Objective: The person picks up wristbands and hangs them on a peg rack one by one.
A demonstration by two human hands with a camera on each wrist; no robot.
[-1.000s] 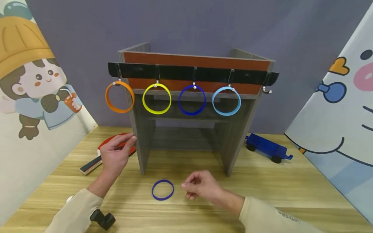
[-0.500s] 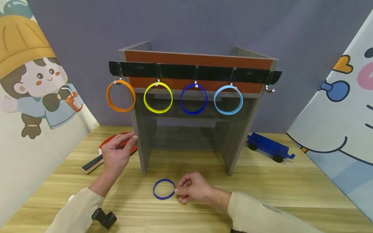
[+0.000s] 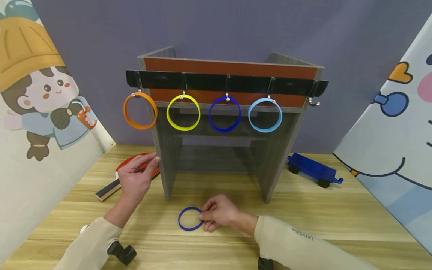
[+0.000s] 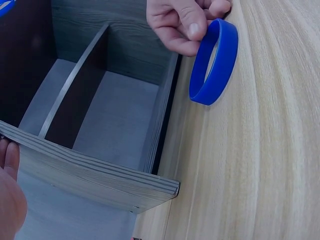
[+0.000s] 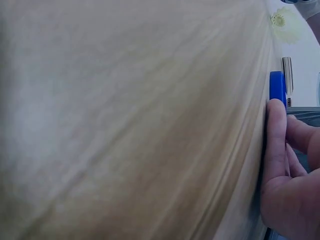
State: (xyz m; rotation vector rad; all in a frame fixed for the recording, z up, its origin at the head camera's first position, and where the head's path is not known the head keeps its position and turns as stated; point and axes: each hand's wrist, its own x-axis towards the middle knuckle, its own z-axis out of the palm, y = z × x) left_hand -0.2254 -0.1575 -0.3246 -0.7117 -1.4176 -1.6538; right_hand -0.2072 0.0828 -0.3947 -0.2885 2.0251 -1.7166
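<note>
A dark-blue wristband (image 3: 190,218) lies on the wooden table in front of a small grey shelf (image 3: 280,150). My right hand (image 3: 217,213) pinches the wristband's right edge between thumb and finger; the left wrist view shows this pinch on the blue band (image 4: 226,62) more closely. My left hand (image 3: 136,176) touches the front edge of the shelf's left panel with bent fingertips. Orange (image 3: 140,111), yellow (image 3: 183,113), blue (image 3: 225,114) and light-blue (image 3: 264,115) wristbands hang from hooks on the shelf's black strip (image 3: 206,81).
A bare hook (image 3: 314,102) sits at the strip's right end. Behind my left hand lies a red table-tennis bat (image 3: 109,188). To the right of the shelf stands a blue toy trailer (image 3: 314,169). Printed panels (image 3: 371,142) flank the table.
My right hand has moved left to the wristband on the table and taken its edge between thumb and finger. The left hand stays at the shelf panel.
</note>
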